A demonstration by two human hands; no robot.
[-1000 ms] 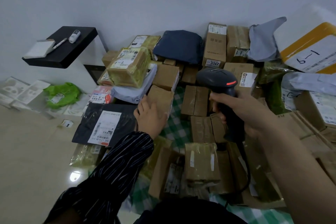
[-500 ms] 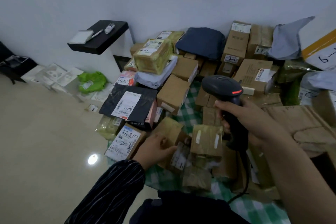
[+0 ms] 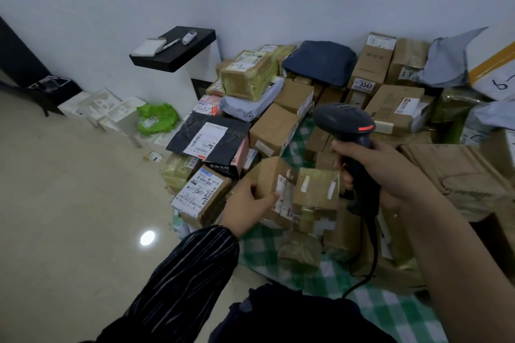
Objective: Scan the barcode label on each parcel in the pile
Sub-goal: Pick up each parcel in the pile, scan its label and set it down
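Observation:
A pile of parcels [image 3: 281,131] covers a green checked cloth [image 3: 390,312] on the floor against the wall. My left hand [image 3: 246,203] grips a small brown cardboard box [image 3: 271,175] at the pile's front; a white label [image 3: 284,198] shows on its right face. My right hand [image 3: 387,172] holds a black barcode scanner [image 3: 347,122] by its handle, just right of that box, its head with a red stripe raised above the pile. A taped box [image 3: 317,189] lies between the two hands.
A labelled box marked 3-3 [image 3: 202,192] and a black mailer [image 3: 211,138] lie left of my left hand. A black shelf [image 3: 175,50] juts from the wall. Green bag [image 3: 156,120] and white cartons [image 3: 108,108] sit on bare tiled floor [image 3: 69,217] at left.
My left hand left a box deeper in the pile, came down to the front and gripped the small brown box. The view swung left; the scanner hand kept its grip.

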